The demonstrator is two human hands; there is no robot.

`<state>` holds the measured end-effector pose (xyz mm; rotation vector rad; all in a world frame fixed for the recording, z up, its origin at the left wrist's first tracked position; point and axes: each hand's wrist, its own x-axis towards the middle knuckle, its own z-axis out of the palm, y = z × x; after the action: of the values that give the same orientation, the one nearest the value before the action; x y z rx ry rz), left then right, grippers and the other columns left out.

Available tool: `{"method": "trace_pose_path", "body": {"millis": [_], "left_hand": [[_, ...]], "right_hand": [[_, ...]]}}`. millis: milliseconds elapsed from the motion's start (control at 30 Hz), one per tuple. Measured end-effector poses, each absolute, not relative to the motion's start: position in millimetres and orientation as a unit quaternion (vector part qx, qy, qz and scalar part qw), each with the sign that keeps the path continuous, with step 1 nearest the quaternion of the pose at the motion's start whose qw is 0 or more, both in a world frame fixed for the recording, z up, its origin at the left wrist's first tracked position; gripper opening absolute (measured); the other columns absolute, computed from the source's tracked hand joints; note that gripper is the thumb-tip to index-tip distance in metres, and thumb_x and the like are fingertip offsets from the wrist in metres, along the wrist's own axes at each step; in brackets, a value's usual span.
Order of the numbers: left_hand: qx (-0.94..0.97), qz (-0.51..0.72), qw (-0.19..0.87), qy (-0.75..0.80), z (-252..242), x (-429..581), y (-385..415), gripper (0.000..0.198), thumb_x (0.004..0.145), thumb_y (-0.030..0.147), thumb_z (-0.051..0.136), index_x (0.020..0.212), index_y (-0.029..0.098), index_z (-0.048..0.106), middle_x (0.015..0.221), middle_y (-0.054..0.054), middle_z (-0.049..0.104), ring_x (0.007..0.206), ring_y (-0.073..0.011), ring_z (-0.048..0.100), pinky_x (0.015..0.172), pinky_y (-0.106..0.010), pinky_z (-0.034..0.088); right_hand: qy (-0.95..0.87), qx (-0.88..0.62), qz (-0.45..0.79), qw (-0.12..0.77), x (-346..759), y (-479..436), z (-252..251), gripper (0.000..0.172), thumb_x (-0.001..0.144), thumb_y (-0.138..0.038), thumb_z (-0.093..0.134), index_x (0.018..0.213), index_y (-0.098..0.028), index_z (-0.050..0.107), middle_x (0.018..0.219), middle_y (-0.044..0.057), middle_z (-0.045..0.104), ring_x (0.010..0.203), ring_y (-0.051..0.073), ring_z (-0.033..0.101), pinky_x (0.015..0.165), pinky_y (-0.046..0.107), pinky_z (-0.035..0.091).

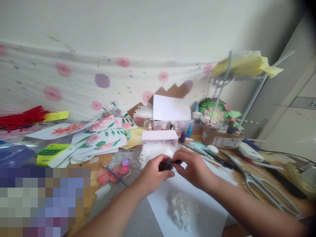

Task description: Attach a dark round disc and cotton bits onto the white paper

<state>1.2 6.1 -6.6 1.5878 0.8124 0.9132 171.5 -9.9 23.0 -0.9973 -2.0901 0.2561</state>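
In the middle of the head view, my left hand (156, 172) is closed around a small dark object (165, 165), blackish-brown and partly hidden by the fingers. Against it, my right hand (191, 168) pinches a narrow dark piece at the object's right end; whether the two are one thing I cannot tell. Below the hands lies a white sheet of paper (158, 210) with a crumpled whitish, translucent wad (182, 210) on it. Just beyond them stands an open white box (160, 135) with white tissue (156, 150) spilling from its front.
Large scissors (259, 186) lie at right, near a cardboard box (222, 140) of paint tubes. Purple (183, 136) and blue bottles (189, 130) stand behind. At left are pink palettes (116, 174), a blue brush (116, 175), flower paintings (103, 133) and red pipe cleaners (22, 117).
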Motion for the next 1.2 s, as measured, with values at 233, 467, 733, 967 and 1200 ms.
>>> {"method": "trace_pose_path", "body": {"millis": [233, 467, 733, 967, 1200], "left_hand": [[0.684, 0.385, 0.492, 0.375, -7, 0, 9, 0.03, 0.065, 0.021, 0.067, 0.093, 0.018, 0.057, 0.084, 0.0, 0.058, 0.079, -0.0152, 0.051, 0.071, -0.025, 0.039], [0.68, 0.392, 0.469, 0.404, -6, -1, 10, 0.026, 0.066, 0.022, 0.065, 0.09, 0.019, 0.057, 0.08, 0.001, 0.058, 0.077, -0.0154, 0.051, 0.069, -0.025, 0.038], [0.626, 0.428, 0.54, 0.364, -5, -1, 10, 0.025, 0.072, 0.031, 0.063, 0.09, 0.017, 0.052, 0.075, 0.001, 0.056, 0.067, -0.0133, 0.052, 0.062, -0.025, 0.04], [0.593, 0.441, 0.59, 0.325, -4, 0, 7, 0.03, 0.072, 0.034, 0.065, 0.092, 0.016, 0.052, 0.082, -0.002, 0.058, 0.071, -0.0151, 0.058, 0.066, -0.028, 0.042], [0.575, 0.449, 0.62, 0.289, -6, 2, 6, 0.033, 0.072, 0.036, 0.066, 0.095, 0.016, 0.052, 0.081, -0.002, 0.057, 0.07, -0.0154, 0.059, 0.064, -0.027, 0.043]], "right_hand": [[-0.818, -0.381, 0.131, 0.41, 174, -4, 26, 0.016, 0.067, -0.001, 0.053, 0.074, -0.015, 0.061, 0.071, 0.0, 0.057, 0.064, 0.01, 0.053, 0.057, 0.018, 0.04], [-0.756, -0.406, 0.327, 0.396, 191, -2, 36, 0.005, 0.067, -0.01, 0.059, 0.072, -0.012, 0.06, 0.065, 0.0, 0.056, 0.057, 0.008, 0.048, 0.051, 0.017, 0.039], [-0.634, -0.344, 0.439, 0.535, 210, 1, 41, 0.021, 0.072, -0.025, 0.066, 0.087, -0.013, 0.058, 0.074, 0.002, 0.056, 0.063, 0.01, 0.054, 0.061, 0.024, 0.045], [-0.696, -0.384, 0.386, 0.469, 188, -4, 34, 0.024, 0.081, -0.033, 0.057, 0.092, -0.012, 0.059, 0.078, 0.005, 0.056, 0.064, 0.011, 0.054, 0.061, 0.026, 0.048], [-0.784, -0.367, 0.109, 0.49, 173, -2, 24, 0.006, 0.079, -0.016, 0.057, 0.082, -0.016, 0.062, 0.078, 0.004, 0.056, 0.072, 0.013, 0.053, 0.06, 0.022, 0.044]]}}
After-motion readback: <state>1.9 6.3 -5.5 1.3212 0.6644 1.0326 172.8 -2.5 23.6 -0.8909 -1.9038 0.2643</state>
